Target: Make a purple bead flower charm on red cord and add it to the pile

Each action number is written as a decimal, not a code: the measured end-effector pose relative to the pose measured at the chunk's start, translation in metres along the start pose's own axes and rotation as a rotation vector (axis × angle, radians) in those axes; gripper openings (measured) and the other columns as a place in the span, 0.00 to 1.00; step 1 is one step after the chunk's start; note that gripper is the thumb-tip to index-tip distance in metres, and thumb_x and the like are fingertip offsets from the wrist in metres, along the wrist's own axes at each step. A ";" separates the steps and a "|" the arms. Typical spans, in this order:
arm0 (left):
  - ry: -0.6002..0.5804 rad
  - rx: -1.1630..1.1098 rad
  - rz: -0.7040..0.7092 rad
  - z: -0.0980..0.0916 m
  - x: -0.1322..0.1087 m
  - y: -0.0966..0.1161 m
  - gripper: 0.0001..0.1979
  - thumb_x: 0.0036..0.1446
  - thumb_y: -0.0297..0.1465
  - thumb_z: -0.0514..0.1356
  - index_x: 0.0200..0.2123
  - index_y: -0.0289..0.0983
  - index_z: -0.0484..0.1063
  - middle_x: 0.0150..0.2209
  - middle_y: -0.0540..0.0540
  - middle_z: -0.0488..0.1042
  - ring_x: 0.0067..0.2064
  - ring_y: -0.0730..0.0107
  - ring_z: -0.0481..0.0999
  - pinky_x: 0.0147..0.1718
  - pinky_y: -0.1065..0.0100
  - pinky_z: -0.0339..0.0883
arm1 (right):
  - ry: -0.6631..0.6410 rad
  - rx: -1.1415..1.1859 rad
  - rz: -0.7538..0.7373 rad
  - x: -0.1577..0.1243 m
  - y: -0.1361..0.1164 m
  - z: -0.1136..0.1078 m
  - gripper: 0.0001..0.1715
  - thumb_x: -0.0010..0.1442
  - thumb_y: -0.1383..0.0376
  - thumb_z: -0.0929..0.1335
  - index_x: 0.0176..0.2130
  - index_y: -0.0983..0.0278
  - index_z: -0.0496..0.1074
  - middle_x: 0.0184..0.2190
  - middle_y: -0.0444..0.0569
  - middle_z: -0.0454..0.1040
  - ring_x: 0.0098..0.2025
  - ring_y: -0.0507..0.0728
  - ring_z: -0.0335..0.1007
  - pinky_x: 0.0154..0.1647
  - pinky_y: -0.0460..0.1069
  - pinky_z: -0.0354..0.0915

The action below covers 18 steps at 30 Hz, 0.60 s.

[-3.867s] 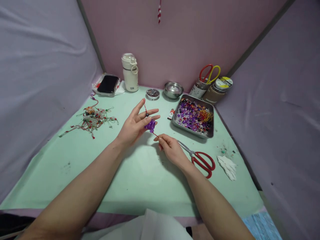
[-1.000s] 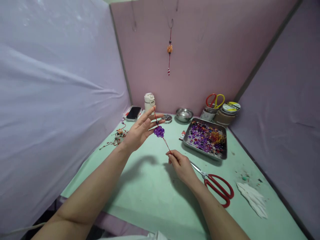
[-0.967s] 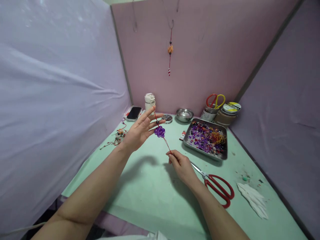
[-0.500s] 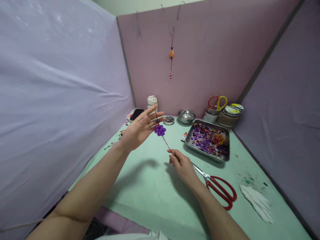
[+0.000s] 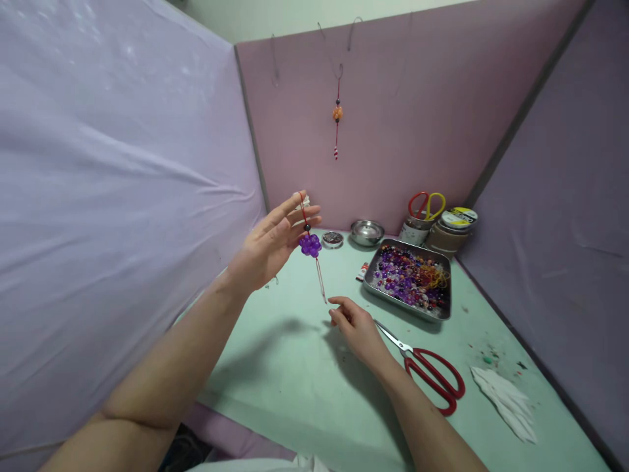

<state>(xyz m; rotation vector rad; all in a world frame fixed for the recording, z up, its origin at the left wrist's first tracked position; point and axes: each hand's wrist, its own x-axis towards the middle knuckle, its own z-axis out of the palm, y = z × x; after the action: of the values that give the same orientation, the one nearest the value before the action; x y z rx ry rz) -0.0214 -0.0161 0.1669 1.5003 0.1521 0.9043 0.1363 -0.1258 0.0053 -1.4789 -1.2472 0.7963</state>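
Note:
My left hand (image 5: 269,241) is raised above the green table (image 5: 295,367), fingers stretched out, with the red cord loop of a purple bead cluster ornament (image 5: 310,244) hooked over them. The cluster hangs below the fingertips and its red cord tail dangles free. My right hand (image 5: 354,328) rests low near the table, fingers loosely curled, just right of the cord's end and not touching it.
A metal tray of beads (image 5: 410,278), red scissors (image 5: 432,377), a small steel bowl (image 5: 367,231), cups with scissors and thread spools (image 5: 432,223), and white paper scraps (image 5: 504,403) lie to the right. An orange bead ornament (image 5: 337,115) hangs on the back wall.
My right hand has let go of the cord's tail, which now hangs straight. My left hand lifted the ornament a little higher, and the view tilted up.

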 end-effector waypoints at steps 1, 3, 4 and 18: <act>0.004 0.001 0.002 -0.001 0.000 0.002 0.26 0.56 0.44 0.61 0.58 0.45 0.67 0.58 0.43 0.69 0.61 0.52 0.65 0.58 0.54 0.56 | 0.001 -0.007 -0.001 0.000 0.000 0.000 0.18 0.60 0.57 0.63 0.46 0.64 0.70 0.25 0.44 0.70 0.28 0.54 0.65 0.31 0.49 0.59; 0.014 0.009 -0.001 -0.002 0.000 0.007 0.27 0.56 0.44 0.62 0.58 0.45 0.67 0.58 0.43 0.69 0.61 0.51 0.64 0.58 0.53 0.57 | 0.002 -0.020 0.000 0.000 0.000 0.000 0.19 0.60 0.57 0.62 0.45 0.64 0.71 0.25 0.45 0.71 0.28 0.55 0.66 0.31 0.49 0.59; 0.017 0.019 -0.005 -0.004 0.000 0.011 0.27 0.56 0.45 0.62 0.58 0.45 0.67 0.58 0.43 0.69 0.62 0.51 0.64 0.58 0.52 0.57 | 0.000 -0.030 0.002 0.000 0.000 0.001 0.19 0.59 0.57 0.62 0.45 0.64 0.71 0.25 0.45 0.71 0.28 0.55 0.67 0.31 0.49 0.59; 0.364 0.181 0.017 -0.070 -0.034 0.037 0.25 0.53 0.44 0.63 0.51 0.38 0.71 0.45 0.41 0.77 0.50 0.54 0.75 0.52 0.54 0.66 | -0.130 -0.242 0.005 0.000 0.011 0.004 0.18 0.61 0.55 0.60 0.42 0.62 0.71 0.26 0.46 0.73 0.29 0.57 0.68 0.33 0.50 0.60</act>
<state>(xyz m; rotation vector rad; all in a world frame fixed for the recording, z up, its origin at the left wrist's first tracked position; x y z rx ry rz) -0.1022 0.0126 0.1761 1.4904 0.4983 1.1981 0.1359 -0.1242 -0.0063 -1.6443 -1.4803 0.7760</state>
